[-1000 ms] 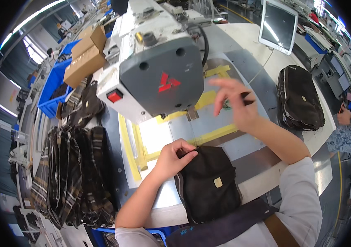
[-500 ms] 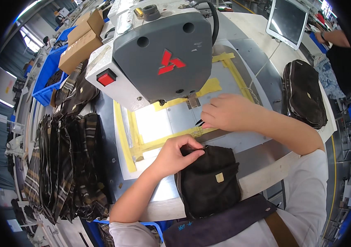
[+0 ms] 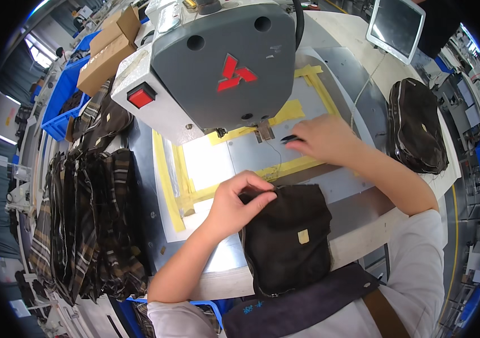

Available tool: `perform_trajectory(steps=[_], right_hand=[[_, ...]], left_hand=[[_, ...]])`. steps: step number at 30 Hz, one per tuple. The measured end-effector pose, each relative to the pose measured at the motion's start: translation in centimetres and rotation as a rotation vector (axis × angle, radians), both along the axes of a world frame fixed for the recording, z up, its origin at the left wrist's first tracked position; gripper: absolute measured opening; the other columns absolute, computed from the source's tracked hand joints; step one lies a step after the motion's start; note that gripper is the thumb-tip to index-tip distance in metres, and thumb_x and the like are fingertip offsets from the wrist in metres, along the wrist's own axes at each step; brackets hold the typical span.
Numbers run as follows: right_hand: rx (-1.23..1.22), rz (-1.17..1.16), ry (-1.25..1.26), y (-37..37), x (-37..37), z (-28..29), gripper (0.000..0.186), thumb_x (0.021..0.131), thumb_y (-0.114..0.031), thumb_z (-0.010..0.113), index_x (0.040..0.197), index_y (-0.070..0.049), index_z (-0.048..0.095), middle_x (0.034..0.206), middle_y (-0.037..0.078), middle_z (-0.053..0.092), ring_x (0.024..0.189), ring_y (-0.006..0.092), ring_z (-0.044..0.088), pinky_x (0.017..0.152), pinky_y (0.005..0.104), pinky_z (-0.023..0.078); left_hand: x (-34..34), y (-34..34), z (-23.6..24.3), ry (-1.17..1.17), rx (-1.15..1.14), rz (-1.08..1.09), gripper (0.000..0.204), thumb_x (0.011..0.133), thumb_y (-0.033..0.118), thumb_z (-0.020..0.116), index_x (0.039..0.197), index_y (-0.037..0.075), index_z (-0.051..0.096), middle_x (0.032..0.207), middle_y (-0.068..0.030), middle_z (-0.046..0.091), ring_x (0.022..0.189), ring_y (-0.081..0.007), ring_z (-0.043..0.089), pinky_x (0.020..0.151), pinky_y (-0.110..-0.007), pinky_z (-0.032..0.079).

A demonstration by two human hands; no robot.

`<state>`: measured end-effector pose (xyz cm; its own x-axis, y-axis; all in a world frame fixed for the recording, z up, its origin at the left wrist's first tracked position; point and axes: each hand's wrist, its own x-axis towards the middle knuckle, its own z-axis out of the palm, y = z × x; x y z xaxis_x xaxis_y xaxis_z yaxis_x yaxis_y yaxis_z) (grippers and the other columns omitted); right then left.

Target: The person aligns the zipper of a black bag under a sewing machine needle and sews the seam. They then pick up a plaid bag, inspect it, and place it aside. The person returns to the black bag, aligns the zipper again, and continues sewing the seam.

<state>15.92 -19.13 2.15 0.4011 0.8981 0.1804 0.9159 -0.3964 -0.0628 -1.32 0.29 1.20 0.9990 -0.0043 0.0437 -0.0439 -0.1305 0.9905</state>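
My left hand [image 3: 239, 204] pinches the top edge of a dark brown fabric pouch [image 3: 285, 242] between thumb and fingers. The pouch lies at the table's front edge against my body, with a small cream label on its face and a zip along its left side. My right hand [image 3: 324, 139] is closed around small thread snips [image 3: 290, 139], whose black tips point left; the rest is hidden in my fingers. It hovers over the metal plate, right of the presser foot [image 3: 264, 132] of the sewing machine [image 3: 223, 67]. A thin loose thread [image 3: 279, 155] runs from the foot toward the pouch.
Yellow tape [image 3: 240, 179] frames the machine's bed. Piled plaid and brown fabric pieces with zips [image 3: 82, 225] hang at the left, near a blue bin [image 3: 54, 121] and a cardboard box [image 3: 105, 65]. A stack of brown pouches [image 3: 417, 127] sits right, below a screen [image 3: 396, 28].
My right hand with the snips has moved up and right, away from the pouch. The pouch and my left hand have shifted slightly forward. A co-worker at the far right has moved mostly out of sight.
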Motion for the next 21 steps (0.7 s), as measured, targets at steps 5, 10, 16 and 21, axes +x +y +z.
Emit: perform_trajectory(steps=[5, 10, 16, 21], right_hand=[[0.158, -0.046, -0.083, -2.5, 0.4, -0.3, 0.035, 0.085, -0.043, 0.062, 0.079, -0.009, 0.057, 0.071, 0.005, 0.06, 0.063, 0.0263, 0.061, 0.056, 0.0368, 0.048], [0.179, 0.164, -0.15, -0.5, -2.1, 0.5, 0.032, 0.08, -0.041, 0.068, 0.081, -0.011, 0.058, 0.07, 0.002, 0.056, 0.061, 0.0233, 0.058, 0.057, 0.0346, 0.044], [0.182, 0.271, -0.258, 0.7, -2.1, 0.7, 0.031, 0.08, -0.042, 0.068, 0.08, -0.012, 0.056, 0.068, 0.001, 0.053, 0.059, 0.0208, 0.056, 0.056, 0.0333, 0.044], [0.153, 0.323, -0.166, 1.5, -3.0, -0.3, 0.03, 0.082, -0.04, 0.066, 0.08, -0.011, 0.057, 0.068, 0.003, 0.056, 0.058, 0.0219, 0.057, 0.055, 0.0335, 0.044]], left_hand=[[0.0, 0.0, 0.0, -0.036, -0.01, -0.008, 0.016, 0.079, -0.001, 0.073, 0.089, 0.004, 0.061, 0.09, -0.0042, 0.064, 0.083, -0.0108, 0.062, 0.08, -0.025, 0.05], [-0.4, -0.4, 0.2, -0.125, 0.044, -0.154, 0.015, 0.077, -0.002, 0.074, 0.084, 0.004, 0.063, 0.086, -0.0057, 0.066, 0.081, -0.0145, 0.063, 0.075, -0.026, 0.049], [-0.5, -0.4, 0.4, -0.148, 0.067, -0.174, 0.014, 0.077, -0.001, 0.075, 0.084, 0.003, 0.064, 0.086, -0.006, 0.066, 0.08, -0.0156, 0.063, 0.075, -0.027, 0.049], [-0.4, -0.7, 0.2, -0.203, 0.084, -0.212, 0.013, 0.076, 0.0, 0.074, 0.085, 0.004, 0.064, 0.085, -0.0056, 0.066, 0.081, -0.017, 0.063, 0.075, -0.028, 0.049]])
